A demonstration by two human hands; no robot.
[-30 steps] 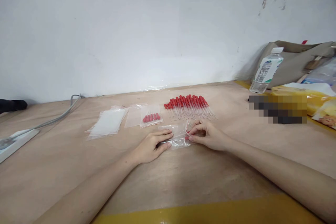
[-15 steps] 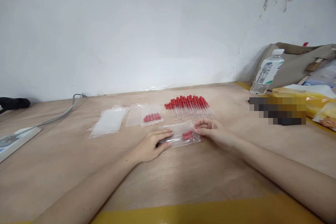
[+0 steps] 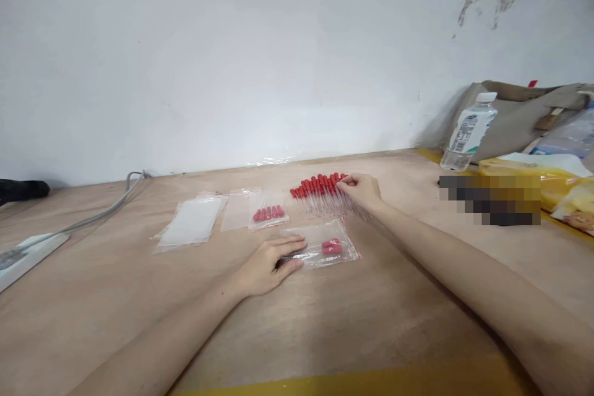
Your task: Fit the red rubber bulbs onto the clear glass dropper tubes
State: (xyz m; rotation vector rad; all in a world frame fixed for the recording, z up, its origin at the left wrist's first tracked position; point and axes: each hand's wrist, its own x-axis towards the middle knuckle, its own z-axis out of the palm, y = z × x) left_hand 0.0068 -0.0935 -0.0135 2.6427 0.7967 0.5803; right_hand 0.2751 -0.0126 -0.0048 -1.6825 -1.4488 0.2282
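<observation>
My left hand (image 3: 271, 264) lies at the left end of a clear zip bag (image 3: 310, 236), its thumb and fingers spread and resting on the plastic. Inside the bag's right part are two red-bulbed droppers (image 3: 331, 247). Beyond the bag, many droppers (image 3: 320, 185) with red bulbs and thin clear stems lie in a row. At the right end of that row, my right hand (image 3: 362, 190) is closed in a pinch at a red bulb; its fingers partly hide the dropper there. A filled bag (image 3: 269, 213) with several droppers lies behind my left hand.
To the left are a stack of empty clear bags (image 3: 190, 221) and another flat bag (image 3: 239, 207). A power strip (image 3: 34, 253) with a grey cable sits far left. On the right stand a plastic bottle (image 3: 468, 133), a grey bag (image 3: 515, 111) and a yellow package (image 3: 529, 176).
My right hand has let go of the bag's right end and moved up and away to the dropper row, where it pinches. My left hand stays on the bag.
</observation>
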